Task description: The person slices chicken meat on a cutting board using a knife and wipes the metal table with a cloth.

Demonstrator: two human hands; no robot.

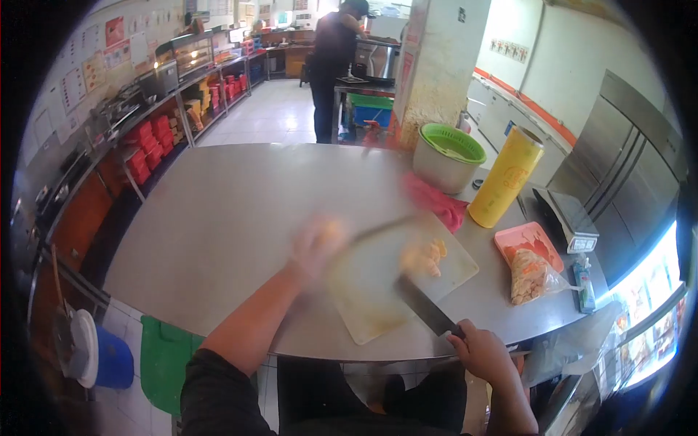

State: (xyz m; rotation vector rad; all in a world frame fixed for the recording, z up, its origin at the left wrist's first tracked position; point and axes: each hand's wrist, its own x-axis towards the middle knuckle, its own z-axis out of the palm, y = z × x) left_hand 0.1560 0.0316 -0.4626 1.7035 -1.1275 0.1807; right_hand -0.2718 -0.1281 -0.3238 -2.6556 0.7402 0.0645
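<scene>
My right hand (481, 350) grips the handle of a kitchen knife (425, 305). Its broad blade points up and left over the white cutting board (378, 320). Pale yellow-orange food pieces (434, 258) lie on the board just beyond the knife tip; their kind is unclear. At the board's left edge is my left hand (314, 251), smeared by motion. A yellowish patch shows near its fingers, but whether it holds something cannot be made out.
On the metal table (218, 211), to the right, are a pot with a green basket (451, 142), red cloth (436, 200), yellow roll (507, 176), scale (567, 218), pink tray (527, 243) and a bag of sliced food (531, 277). A person (334, 65) stands farther back.
</scene>
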